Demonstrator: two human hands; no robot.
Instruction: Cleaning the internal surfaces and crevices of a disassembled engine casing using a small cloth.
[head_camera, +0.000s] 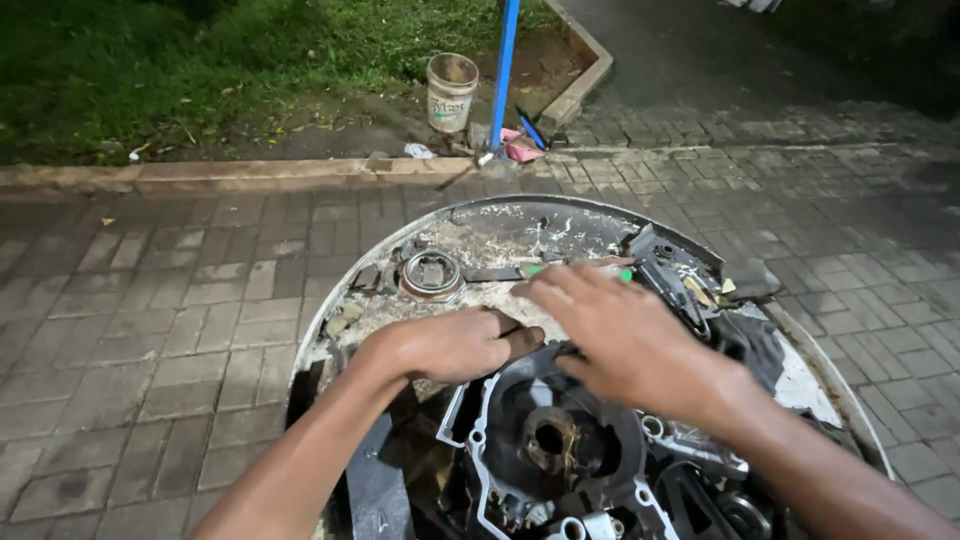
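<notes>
Fingers could be cut on sharp metal, since the left hand (455, 345) is pressed in a fist and the right hand (610, 335) is spread flat over the engine cover (560, 440) on the round table (830, 385).

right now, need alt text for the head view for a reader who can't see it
Two bare hands work over a grimy round machine shell on brick paving: the left hand rests fisted on it, and the right hand reaches across a dark circular metal housing. Beyond are a bucket, a blue pole and grass.
</notes>
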